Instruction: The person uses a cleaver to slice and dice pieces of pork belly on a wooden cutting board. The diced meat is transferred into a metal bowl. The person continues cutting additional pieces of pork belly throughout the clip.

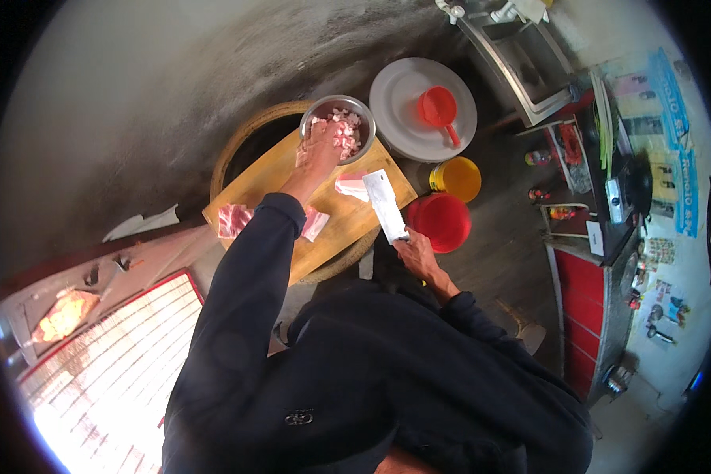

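Note:
My left hand (pixel 320 145) reaches over the near left rim of a steel bowl (pixel 367 127) that holds diced raw meat (pixel 348 125); its fingers are at the meat, and whether they grip any cannot be told. In my right hand (pixel 418 252) is the handle of a cleaver (pixel 384 198), its broad blade over the right part of a wooden cutting board (pixel 355 222). A pale slab of raw meat (pixel 351 186) lies against the blade. Two more pieces, a streaky slab (pixel 234 220) and a paler one (pixel 316 224), lie on the board either side of my left sleeve.
The board rests across a large round vat (pixel 225 157). To its right stand a red bucket (pixel 450 222), a yellow bucket (pixel 462 178) and a large lidded grey container (pixel 391 112) with a red dipper (pixel 437 106) on top. A steel sink (pixel 530 115) and red-fronted cabinets (pixel 580 296) are farther right.

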Motion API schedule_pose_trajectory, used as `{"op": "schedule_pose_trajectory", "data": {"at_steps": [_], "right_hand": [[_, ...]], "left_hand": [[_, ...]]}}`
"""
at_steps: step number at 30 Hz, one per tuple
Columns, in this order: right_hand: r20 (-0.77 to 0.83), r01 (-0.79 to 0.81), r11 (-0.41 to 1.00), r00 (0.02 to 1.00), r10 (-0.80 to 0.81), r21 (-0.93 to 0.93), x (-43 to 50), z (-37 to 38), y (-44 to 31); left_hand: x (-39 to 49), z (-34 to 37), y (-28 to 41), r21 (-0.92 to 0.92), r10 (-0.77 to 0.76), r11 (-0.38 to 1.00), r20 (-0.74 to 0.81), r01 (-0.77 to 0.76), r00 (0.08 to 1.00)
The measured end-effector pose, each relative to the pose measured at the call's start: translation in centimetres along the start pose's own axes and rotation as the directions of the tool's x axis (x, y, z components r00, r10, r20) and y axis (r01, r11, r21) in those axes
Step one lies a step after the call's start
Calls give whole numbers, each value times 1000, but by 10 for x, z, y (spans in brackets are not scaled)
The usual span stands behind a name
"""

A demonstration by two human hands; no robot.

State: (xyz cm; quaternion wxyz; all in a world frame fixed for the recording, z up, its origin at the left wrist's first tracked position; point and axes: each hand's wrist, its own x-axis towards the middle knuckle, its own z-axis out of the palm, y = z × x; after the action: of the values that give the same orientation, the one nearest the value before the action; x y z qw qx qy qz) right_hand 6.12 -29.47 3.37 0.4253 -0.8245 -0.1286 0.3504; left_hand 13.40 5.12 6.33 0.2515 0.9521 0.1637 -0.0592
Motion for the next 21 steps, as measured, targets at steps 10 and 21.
{"op": "schedule_pose_trajectory", "data": {"at_steps": [10,21], "right_hand": [[57,-137,989,989,134,53,20,-50,17],[28,-105,994,994,105,-23,56,-72,25]], "left_hand": [[60,41,-11,124,-35,992,131,19,991],[77,9,-26,50,116,990,208,-129,971]]}}
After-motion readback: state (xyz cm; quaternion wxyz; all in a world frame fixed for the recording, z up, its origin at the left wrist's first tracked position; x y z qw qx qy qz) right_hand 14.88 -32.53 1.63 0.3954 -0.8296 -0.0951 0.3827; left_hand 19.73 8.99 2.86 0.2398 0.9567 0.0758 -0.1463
